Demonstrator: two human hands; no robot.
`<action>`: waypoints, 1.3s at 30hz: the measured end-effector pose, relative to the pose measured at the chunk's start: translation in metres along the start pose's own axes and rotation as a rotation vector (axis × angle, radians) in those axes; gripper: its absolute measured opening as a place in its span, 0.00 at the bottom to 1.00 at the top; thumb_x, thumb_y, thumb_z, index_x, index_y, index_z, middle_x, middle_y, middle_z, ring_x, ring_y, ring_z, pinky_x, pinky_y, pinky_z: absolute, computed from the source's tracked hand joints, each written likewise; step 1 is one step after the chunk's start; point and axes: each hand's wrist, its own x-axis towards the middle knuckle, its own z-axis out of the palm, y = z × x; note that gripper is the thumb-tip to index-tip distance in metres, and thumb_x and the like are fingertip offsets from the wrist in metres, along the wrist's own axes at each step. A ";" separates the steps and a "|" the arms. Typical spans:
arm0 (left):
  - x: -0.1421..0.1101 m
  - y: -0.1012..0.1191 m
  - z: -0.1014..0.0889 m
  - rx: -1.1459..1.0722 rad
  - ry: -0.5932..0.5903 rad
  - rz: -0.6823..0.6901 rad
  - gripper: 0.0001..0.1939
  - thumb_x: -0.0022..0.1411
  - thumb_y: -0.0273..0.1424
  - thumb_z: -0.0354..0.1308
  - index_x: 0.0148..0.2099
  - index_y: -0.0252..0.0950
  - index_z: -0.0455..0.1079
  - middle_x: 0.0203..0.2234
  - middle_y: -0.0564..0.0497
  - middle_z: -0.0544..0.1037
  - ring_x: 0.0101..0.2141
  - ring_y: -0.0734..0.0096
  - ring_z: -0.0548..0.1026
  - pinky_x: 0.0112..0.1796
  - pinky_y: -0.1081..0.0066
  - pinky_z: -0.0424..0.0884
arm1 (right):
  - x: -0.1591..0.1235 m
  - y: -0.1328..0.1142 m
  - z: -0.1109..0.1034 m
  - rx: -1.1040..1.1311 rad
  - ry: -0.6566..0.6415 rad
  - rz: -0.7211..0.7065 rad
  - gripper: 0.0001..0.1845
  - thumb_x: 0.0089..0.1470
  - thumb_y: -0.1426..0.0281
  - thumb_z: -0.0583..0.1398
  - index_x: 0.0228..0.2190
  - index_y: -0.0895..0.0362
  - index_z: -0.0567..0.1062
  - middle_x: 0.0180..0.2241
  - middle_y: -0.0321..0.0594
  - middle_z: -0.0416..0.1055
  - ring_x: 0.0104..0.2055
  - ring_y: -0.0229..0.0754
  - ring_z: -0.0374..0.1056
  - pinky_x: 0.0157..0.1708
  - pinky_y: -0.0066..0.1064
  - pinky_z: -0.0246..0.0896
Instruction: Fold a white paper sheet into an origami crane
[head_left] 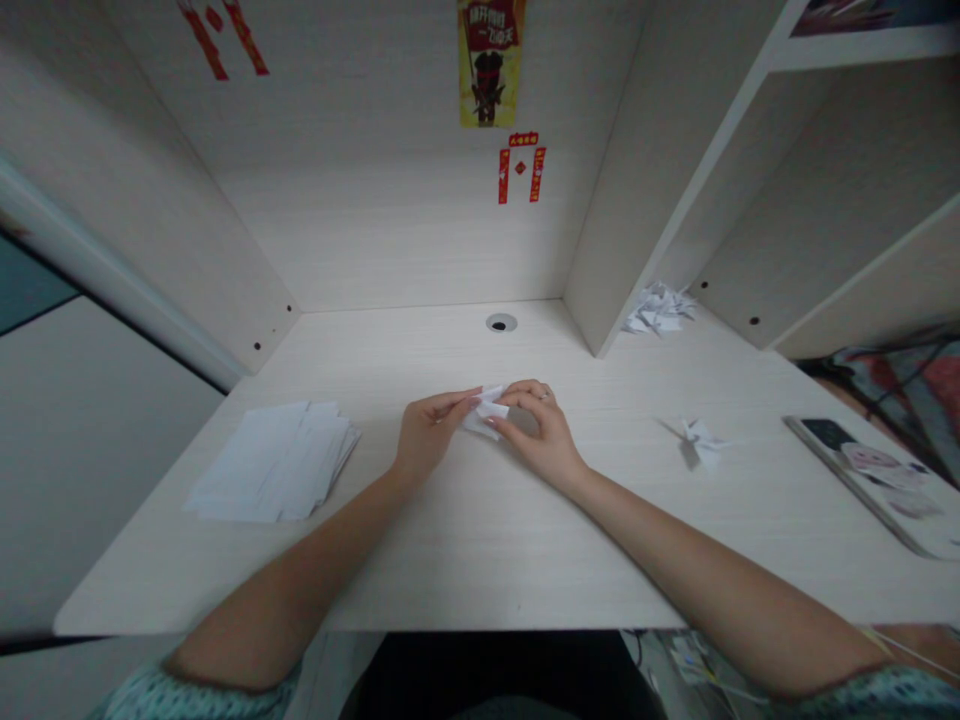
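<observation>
Over the middle of the desk, a small piece of folded white paper is held between both hands. My left hand pinches its left side between thumb and fingers. On the right side, the thumb and fingers of my right hand are closed on the same paper, and a ring shows on one finger. The fingers hide part of the folds. To the left lies a fanned stack of white paper sheets. A folded paper star-like shape sits on the desk to the right of my right hand.
A pile of folded white paper pieces lies behind the upright divider. At the right edge rests a phone in a case. A round cable hole is near the back panel. Red stickers hang on that panel.
</observation>
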 end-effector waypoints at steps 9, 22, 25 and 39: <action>0.006 -0.009 0.000 -0.201 0.006 -0.148 0.18 0.51 0.39 0.63 0.42 0.34 0.76 0.38 0.46 0.80 0.37 0.66 0.76 0.41 0.70 0.69 | 0.002 0.005 0.007 0.479 0.017 0.399 0.15 0.43 0.60 0.66 0.29 0.56 0.71 0.26 0.39 0.72 0.29 0.41 0.69 0.33 0.33 0.63; -0.004 -0.002 0.009 0.003 -0.276 -0.300 0.14 0.46 0.38 0.66 0.30 0.32 0.76 0.21 0.51 0.77 0.21 0.76 0.71 0.24 0.76 0.63 | 0.003 0.002 0.002 0.404 0.060 0.322 0.18 0.44 0.64 0.65 0.39 0.57 0.73 0.30 0.39 0.73 0.32 0.39 0.68 0.35 0.32 0.62; -0.002 -0.004 0.009 -0.045 -0.203 -0.284 0.15 0.45 0.38 0.66 0.32 0.32 0.76 0.24 0.50 0.79 0.25 0.74 0.73 0.27 0.75 0.66 | 0.004 0.002 0.002 0.458 0.038 0.417 0.23 0.42 0.62 0.67 0.41 0.57 0.74 0.31 0.40 0.74 0.31 0.39 0.68 0.34 0.31 0.62; -0.005 -0.009 0.012 -0.035 -0.217 -0.329 0.14 0.47 0.38 0.65 0.32 0.32 0.77 0.29 0.47 0.81 0.28 0.71 0.75 0.30 0.74 0.69 | 0.003 0.003 -0.001 0.380 -0.027 0.460 0.14 0.42 0.59 0.65 0.25 0.58 0.80 0.27 0.42 0.75 0.29 0.41 0.67 0.32 0.33 0.60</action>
